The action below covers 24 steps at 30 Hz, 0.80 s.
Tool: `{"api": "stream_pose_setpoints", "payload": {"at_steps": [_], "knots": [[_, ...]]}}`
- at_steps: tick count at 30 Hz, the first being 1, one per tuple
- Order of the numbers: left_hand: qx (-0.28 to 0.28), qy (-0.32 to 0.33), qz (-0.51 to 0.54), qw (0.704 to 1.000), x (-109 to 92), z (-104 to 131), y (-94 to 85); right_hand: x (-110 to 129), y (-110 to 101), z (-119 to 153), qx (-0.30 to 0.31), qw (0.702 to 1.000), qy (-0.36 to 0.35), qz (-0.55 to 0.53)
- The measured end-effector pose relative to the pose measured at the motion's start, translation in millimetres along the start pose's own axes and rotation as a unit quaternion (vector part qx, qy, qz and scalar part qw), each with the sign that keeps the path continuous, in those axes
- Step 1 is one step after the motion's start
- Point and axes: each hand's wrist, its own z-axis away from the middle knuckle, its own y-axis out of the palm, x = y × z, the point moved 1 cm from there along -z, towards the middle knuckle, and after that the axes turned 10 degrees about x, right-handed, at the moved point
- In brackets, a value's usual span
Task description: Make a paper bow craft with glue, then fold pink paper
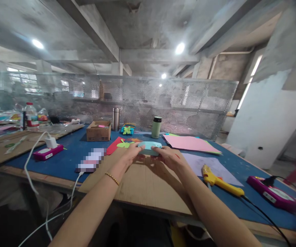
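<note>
A light-blue, rounded, oblong case (150,148) is held just above the brown cardboard sheet (148,185); its exact kind is not clear. My left hand (132,153) grips its left end, thumb on top. On the right end, my right hand (168,156) has its thumb on the upper face and its fingers curled round. Left of the case lie light-green paper leaf shapes (125,144) and red paper (115,145). A sheet of pale purple paper (214,168) lies right of my right hand.
A yellow hot glue gun (222,183) trails a black cord at right, near a purple power strip (273,193). A phone (91,160) charges at left. Behind stand a cardboard box (98,133), a steel flask (116,119) and a green bottle (156,128). Pink paper (191,143) lies back right.
</note>
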Motion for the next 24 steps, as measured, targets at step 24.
{"api": "stream_pose_setpoints", "payload": {"at_steps": [24], "knots": [[0.034,-0.027,0.035,0.998,-17.9,14.3,-3.5,18.3,6.9,13.8,-0.054,0.997,0.046,-0.03]]}}
